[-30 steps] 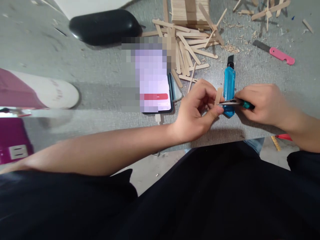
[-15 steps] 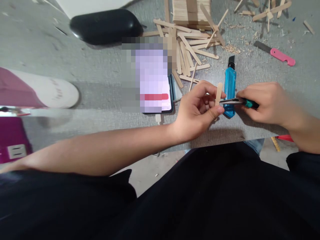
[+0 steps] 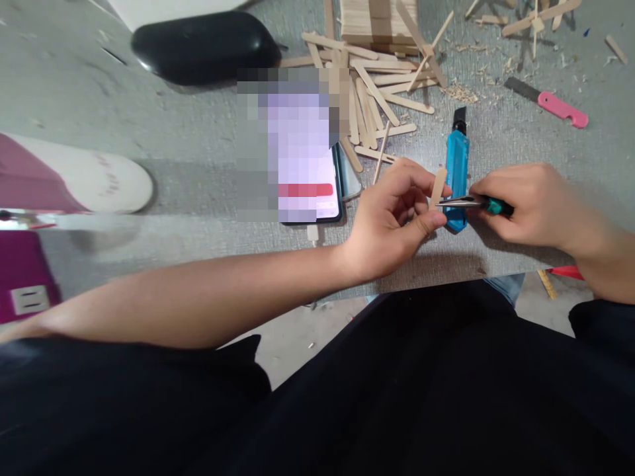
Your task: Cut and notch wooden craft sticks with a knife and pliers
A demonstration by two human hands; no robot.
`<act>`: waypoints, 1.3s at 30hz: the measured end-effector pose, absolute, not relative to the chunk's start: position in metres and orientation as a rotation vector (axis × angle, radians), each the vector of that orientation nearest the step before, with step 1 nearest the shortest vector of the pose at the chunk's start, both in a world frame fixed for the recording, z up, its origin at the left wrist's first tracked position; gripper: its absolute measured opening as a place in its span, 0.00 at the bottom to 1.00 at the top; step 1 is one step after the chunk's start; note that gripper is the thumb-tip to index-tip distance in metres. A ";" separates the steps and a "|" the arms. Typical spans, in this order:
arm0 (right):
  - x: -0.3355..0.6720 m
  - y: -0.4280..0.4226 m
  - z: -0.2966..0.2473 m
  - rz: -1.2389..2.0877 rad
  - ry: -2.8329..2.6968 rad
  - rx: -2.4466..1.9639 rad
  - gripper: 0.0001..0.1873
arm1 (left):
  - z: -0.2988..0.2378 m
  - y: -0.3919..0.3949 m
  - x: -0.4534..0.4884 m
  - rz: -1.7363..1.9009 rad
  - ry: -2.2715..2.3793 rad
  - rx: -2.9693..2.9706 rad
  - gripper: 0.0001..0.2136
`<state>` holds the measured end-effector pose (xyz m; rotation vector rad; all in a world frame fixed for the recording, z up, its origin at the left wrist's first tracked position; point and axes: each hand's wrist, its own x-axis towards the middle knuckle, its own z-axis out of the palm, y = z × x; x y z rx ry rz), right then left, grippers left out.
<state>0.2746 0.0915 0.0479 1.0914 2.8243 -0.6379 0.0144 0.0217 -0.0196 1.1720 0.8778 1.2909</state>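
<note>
My left hand [image 3: 394, 221] pinches a short wooden craft stick [image 3: 438, 187] upright between thumb and fingers. My right hand [image 3: 533, 205] is closed around green-handled pliers [image 3: 473, 204], whose metal jaws bite the stick from the right. Just behind both hands a blue utility knife [image 3: 456, 170] lies on the grey table [image 3: 198, 172].
A lit phone [image 3: 310, 172] lies left of my hands. Loose craft sticks [image 3: 377, 99] and a stacked stick block [image 3: 377, 20] lie at the back with shavings. A pink-handled blade [image 3: 553, 104] is far right, a black case [image 3: 206, 46] back left, a magenta box [image 3: 24, 274] near left.
The stick has been turned slightly and raised in my left fingers while the pliers stay clamped on it. The view has shifted a little.
</note>
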 end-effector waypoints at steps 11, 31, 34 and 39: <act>0.268 0.079 0.046 -0.679 2.768 1.188 0.07 | -0.016 0.024 0.014 1.188 0.783 1.114 0.20; 0.267 0.086 0.037 -0.427 2.863 1.169 0.11 | 0.002 0.021 0.017 1.296 1.045 1.245 0.13; 0.268 0.095 0.043 -0.262 2.855 1.106 0.12 | 0.005 0.026 0.020 1.269 1.095 1.225 0.13; 0.275 0.110 0.054 -0.108 2.923 1.025 0.12 | 0.013 0.032 0.025 1.155 1.089 1.090 0.14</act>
